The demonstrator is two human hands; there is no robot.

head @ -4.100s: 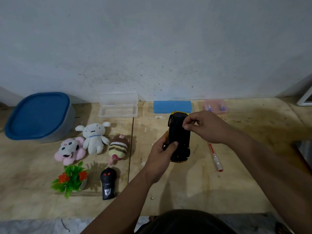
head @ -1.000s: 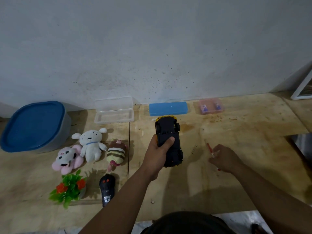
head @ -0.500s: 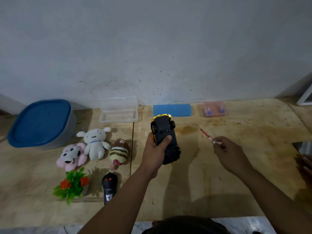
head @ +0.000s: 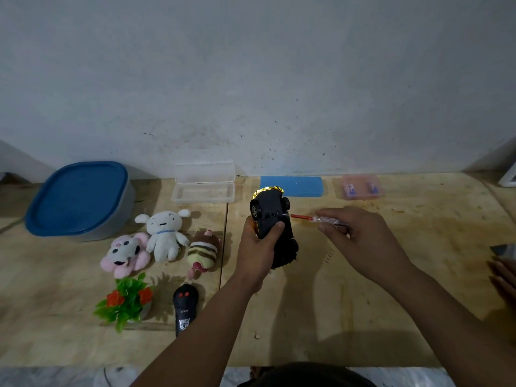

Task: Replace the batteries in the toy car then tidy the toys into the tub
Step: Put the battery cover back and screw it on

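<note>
Bare table [head: 321, 308] right of centre seam; 3 plush toys [head: 164, 241], plant [head: 125, 301], remote [head: 184, 308] crowd the left.

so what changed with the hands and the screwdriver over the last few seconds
The right hand left the toy car, picked the screwdriver up off the table and brought its tip to the car's underside. The left hand kept gripping the upturned car, which tilted slightly left. The plush toys, remote and lidded tub stayed put.
</note>
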